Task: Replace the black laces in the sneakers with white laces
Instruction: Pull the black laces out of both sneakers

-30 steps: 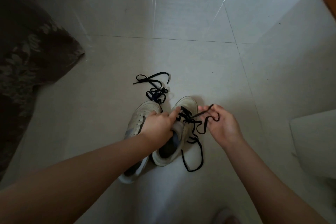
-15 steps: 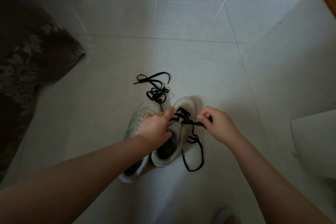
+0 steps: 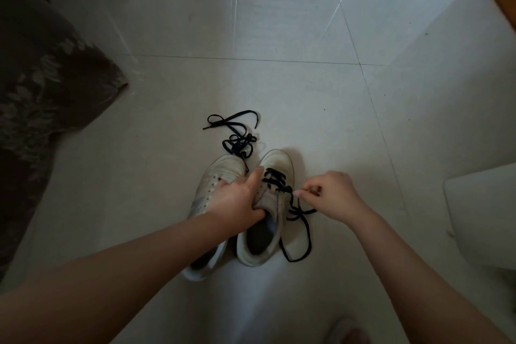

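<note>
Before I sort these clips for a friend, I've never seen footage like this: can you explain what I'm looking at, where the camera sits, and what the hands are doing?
No machine here. A person wears a wide-angle camera on the head, so the single view looks down along both bare forearms to a pale tiled floor.

Two white sneakers stand side by side. The left sneaker has empty eyelets, and a loose black lace lies on the floor just beyond its toe. The right sneaker is partly threaded with a black lace, whose free end trails on the floor beside it.

The left hand grips the right sneaker's tongue area, steadying it. The right hand pinches that shoe's lace near the eyelets. No white laces are in view.
</note>
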